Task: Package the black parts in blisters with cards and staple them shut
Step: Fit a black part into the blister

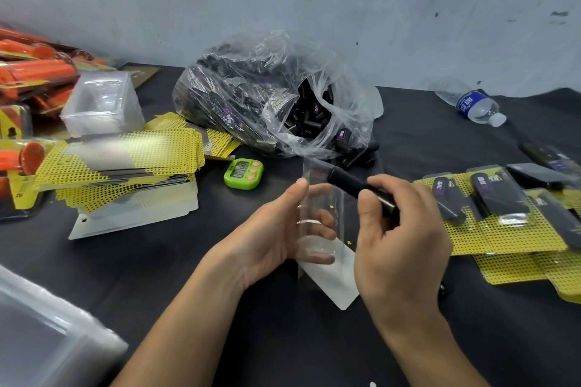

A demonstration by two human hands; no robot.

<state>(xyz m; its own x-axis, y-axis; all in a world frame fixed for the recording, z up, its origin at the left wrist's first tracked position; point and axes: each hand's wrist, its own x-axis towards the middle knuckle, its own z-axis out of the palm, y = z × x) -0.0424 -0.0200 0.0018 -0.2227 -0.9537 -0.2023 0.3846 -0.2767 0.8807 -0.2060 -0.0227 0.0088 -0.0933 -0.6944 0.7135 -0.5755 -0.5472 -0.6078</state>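
1. Clear plastic first: a see-through blister (317, 220) stands upright over the middle of the black-covered table (176, 261), gripped by the person's left hand (270, 229). The thumb lies along its left edge, and the curled fingers show through the plastic from behind.
2. A card (334, 276), white side toward the viewer, sticks out below the blister and slants down toward the table.
3. The right hand (405, 248) pinches a black part (361, 190) between thumb and fingertips. The part is tilted, its free end pointing up and left across the blister's upper half. Whether that end is already inside the blister cannot be told.
4. Just behind the hands sits a crumpled clear bag (270, 94), heaped with more black parts. Its mouth opens toward the hands, and a few parts lie at its edge.
5. A green timer (243, 173) with pink buttons rests between the bag and a loose stack of yellow dotted cards (125, 154) on the left.
6. Behind those cards stands a pile of empty blisters (103, 100). Orange packaged goods (34, 72) crowd the far left.
7. On the right, finished packs (503, 217) lie overlapping, black parts under plastic on yellow cards.
8. A water bottle (474, 105) lies on its side at the back right.
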